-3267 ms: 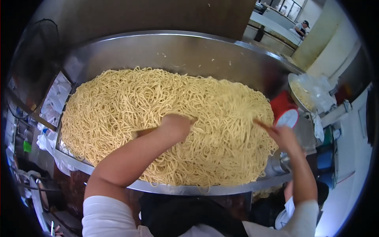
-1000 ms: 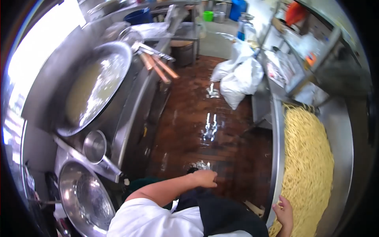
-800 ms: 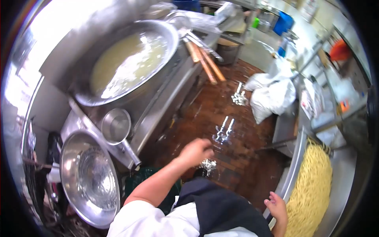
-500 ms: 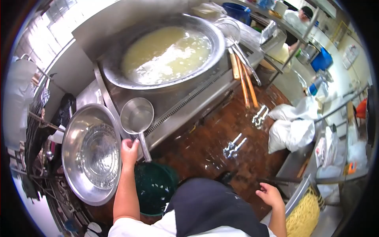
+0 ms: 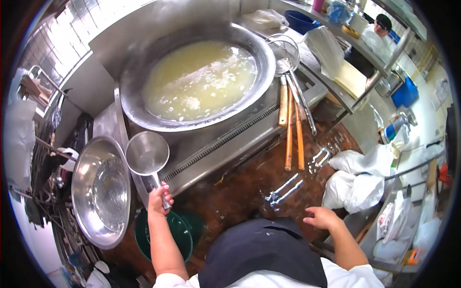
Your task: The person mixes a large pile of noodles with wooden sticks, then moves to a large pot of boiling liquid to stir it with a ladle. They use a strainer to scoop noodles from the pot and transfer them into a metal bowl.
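Observation:
My left hand is wrapped round the handle of a metal saucepan-shaped ladle, whose round bowl is over the stove edge. Left of it stands a wide steel basin with some clear liquid in the bottom. Below my left forearm is a dark green bucket. Nothing is in my right hand; it hangs over the floor with its fingers partly spread. A huge wok of cloudy yellowish, bubbling liquid sits on the steel stove.
Wire strainers with wooden handles rest right of the wok, handles jutting past the stove edge. White sacks stand on the wet brown floor. A co-worker is behind the shelf at upper right. A blue tub sits at the back.
My left hand has closed round the ladle's handle, which it was only beside before. My view has shifted, and the noodles at lower right have left it.

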A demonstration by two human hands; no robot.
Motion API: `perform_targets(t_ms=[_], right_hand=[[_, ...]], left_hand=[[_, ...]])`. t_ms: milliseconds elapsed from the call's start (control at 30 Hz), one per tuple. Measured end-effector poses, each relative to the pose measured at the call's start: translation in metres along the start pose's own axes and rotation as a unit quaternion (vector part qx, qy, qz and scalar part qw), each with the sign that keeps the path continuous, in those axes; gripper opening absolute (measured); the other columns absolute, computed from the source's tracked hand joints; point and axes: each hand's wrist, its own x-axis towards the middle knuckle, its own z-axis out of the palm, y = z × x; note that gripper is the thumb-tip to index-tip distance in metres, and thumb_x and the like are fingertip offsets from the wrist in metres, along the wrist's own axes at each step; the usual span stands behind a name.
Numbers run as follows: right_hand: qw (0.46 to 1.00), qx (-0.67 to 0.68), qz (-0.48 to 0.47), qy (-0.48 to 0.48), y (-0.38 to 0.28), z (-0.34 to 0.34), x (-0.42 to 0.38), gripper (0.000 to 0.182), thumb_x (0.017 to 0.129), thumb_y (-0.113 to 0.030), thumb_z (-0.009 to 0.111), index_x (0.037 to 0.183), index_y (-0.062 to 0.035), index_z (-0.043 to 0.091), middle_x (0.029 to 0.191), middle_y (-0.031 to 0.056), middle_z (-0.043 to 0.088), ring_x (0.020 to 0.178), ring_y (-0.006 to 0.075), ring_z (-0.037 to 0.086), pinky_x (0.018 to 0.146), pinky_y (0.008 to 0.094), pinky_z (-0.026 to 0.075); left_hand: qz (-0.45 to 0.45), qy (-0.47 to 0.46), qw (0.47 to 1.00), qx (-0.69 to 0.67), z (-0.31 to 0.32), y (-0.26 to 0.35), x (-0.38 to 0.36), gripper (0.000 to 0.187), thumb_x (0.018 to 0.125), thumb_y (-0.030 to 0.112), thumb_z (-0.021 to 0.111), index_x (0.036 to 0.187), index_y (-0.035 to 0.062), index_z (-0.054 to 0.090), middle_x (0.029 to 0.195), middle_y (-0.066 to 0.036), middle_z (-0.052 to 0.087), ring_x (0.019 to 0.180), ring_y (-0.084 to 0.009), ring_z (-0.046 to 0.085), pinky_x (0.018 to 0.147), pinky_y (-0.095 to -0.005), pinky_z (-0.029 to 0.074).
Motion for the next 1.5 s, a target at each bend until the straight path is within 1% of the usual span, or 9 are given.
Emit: perform_targets(t_ms=[267, 600, 767, 1000, 1133, 1200, 1267, 1300, 1500], right_hand=[[0.994, 0.027, -0.077, 0.071, -0.005, -0.071, 0.053, 0.054, 0.082, -0.038, 0.065, 0.121, -0.0023, 0.058, 0.114, 0.0189, 0.063, 0.107, 0.0343, 0.059, 0.093, 0.0392, 0.047], [0.995, 0.037, -0.092, -0.022, -0.02, -0.063, 0.07, 0.055, 0.081, -0.039, 0.066, 0.124, -0.006, 0.057, 0.109, 0.0174, 0.066, 0.102, 0.0309, 0.063, 0.089, 0.0378, 0.048], [0.992, 0.05, -0.112, -0.014, -0.014, -0.064, 0.068, 0.054, 0.081, -0.039, 0.066, 0.124, -0.0076, 0.057, 0.109, 0.0174, 0.065, 0.102, 0.0306, 0.063, 0.089, 0.0373, 0.048], [0.99, 0.075, -0.118, -0.021, -0.006, -0.06, 0.068, 0.056, 0.08, -0.038, 0.068, 0.124, -0.0053, 0.057, 0.11, 0.0173, 0.065, 0.103, 0.0293, 0.063, 0.089, 0.0366, 0.048], [0.988, 0.116, -0.094, -0.045, -0.006, -0.059, 0.071, 0.054, 0.081, -0.032, 0.07, 0.124, -0.0032, 0.057, 0.109, 0.0169, 0.066, 0.1, 0.0262, 0.064, 0.086, 0.0346, 0.05], [0.985, 0.13, -0.105, -0.048, 0.001, -0.05, 0.082, 0.052, 0.081, -0.028, 0.071, 0.124, -0.0025, 0.056, 0.108, 0.0175, 0.066, 0.097, 0.0252, 0.065, 0.085, 0.0341, 0.051], [0.985, 0.114, -0.125, -0.047, -0.001, -0.048, 0.088, 0.052, 0.08, -0.028, 0.072, 0.123, -0.0021, 0.056, 0.107, 0.0194, 0.066, 0.097, 0.0264, 0.065, 0.085, 0.035, 0.051], [0.986, 0.103, -0.125, -0.046, -0.01, -0.05, 0.087, 0.052, 0.08, -0.028, 0.072, 0.123, -0.0022, 0.057, 0.107, 0.0205, 0.066, 0.096, 0.0272, 0.066, 0.085, 0.0354, 0.051], [0.982, 0.038, -0.171, -0.066, -0.058, -0.051, 0.096, 0.048, 0.079, -0.026, 0.071, 0.119, -0.0022, 0.059, 0.106, 0.02, 0.066, 0.098, 0.0288, 0.065, 0.085, 0.0366, 0.051]], left_hand=[[0.08, 0.12, 0.976, 0.161, 0.031, 0.011, -0.013, 0.022, 0.077, 0.008, 0.065, 0.089, 0.0116, 0.048, 0.061, 0.001, 0.047, 0.043, -0.0112, 0.046, 0.037, -0.0287, 0.042], [0.061, -0.056, 0.988, -0.128, 0.056, 0.028, -0.048, 0.015, 0.083, 0.01, 0.058, 0.097, 0.013, 0.052, 0.063, 0.003, 0.047, 0.046, -0.0079, 0.046, 0.041, -0.0266, 0.044], [0.151, 0.045, 0.977, 0.147, 0.096, 0.062, -0.036, 0.021, 0.077, 0.008, 0.063, 0.094, 0.0084, 0.049, 0.062, -0.002, 0.049, 0.04, -0.013, 0.047, 0.035, -0.0291, 0.041], [0.235, 0.126, 0.839, 0.475, 0.127, 0.124, 0.029, 0.026, 0.071, 0.007, 0.057, 0.096, -0.0004, 0.053, 0.064, -0.012, 0.056, 0.042, -0.0181, 0.052, 0.039, -0.035, 0.043], [0.424, 0.23, 0.561, 0.673, 0.141, 0.154, 0.041, 0.046, 0.071, 0.01, 0.053, 0.115, -0.0032, 0.053, 0.088, -0.026, 0.065, 0.083, -0.0379, 0.066, 0.073, -0.0446, 0.051], [0.371, 0.252, 0.54, 0.712, 0.159, 0.178, 0.016, 0.044, 0.071, 0.011, 0.053, 0.114, -0.0032, 0.054, 0.099, -0.026, 0.064, 0.101, -0.0423, 0.059, 0.084, -0.0468, 0.047], [0.393, 0.236, 0.506, 0.731, 0.15, 0.196, -0.002, 0.04, 0.072, 0.013, 0.057, 0.108, -0.0044, 0.055, 0.089, -0.025, 0.065, 0.081, -0.0368, 0.066, 0.07, -0.0439, 0.051], [0.38, 0.248, 0.506, 0.733, 0.146, 0.198, -0.023, 0.04, 0.072, 0.013, 0.057, 0.108, -0.0044, 0.055, 0.089, -0.025, 0.065, 0.081, -0.0368, 0.066, 0.07, -0.0439, 0.051], [0.204, 0.101, 0.85, 0.475, 0.082, 0.141, -0.14, 0.047, 0.069, 0.028, 0.071, 0.104, 0.0007, 0.056, 0.062, -0.003, 0.054, 0.045, -0.0091, 0.052, 0.042, -0.0249, 0.041]])
